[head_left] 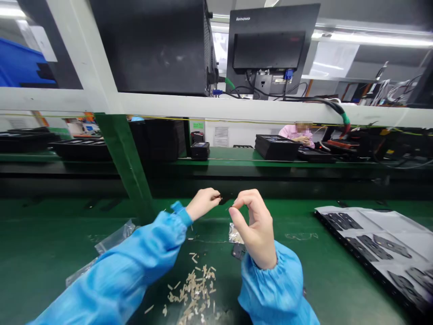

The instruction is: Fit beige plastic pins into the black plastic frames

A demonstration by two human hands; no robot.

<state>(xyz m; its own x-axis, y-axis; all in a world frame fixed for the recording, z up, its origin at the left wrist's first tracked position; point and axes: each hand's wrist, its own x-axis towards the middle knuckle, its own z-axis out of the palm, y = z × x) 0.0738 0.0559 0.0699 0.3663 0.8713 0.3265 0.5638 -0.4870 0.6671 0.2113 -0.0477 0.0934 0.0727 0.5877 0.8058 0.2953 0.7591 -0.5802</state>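
My left hand [204, 204], in a blue sleeve, reaches forward over the green bench with its fingers closed on a small dark part [217, 197]. To its right, my right hand [254, 225] is raised, thumb and forefinger curled into a pinch. Whatever lies between those fingertips is too small to make out. Below the hands, many small beige strips [194, 289] are scattered in a loose pile. Beside my right wrist lie a small clear bag [235, 234] and a flat black plate [238, 251], partly hidden by the sleeve.
At the right stands a black tray [358, 266] with a white liner and several flat black plates. Clear plastic bags [117, 237] lie at the left, near a green post [125, 167]. A monitor [270, 49] hangs above. Across the bench sits a person in pink [291, 131].
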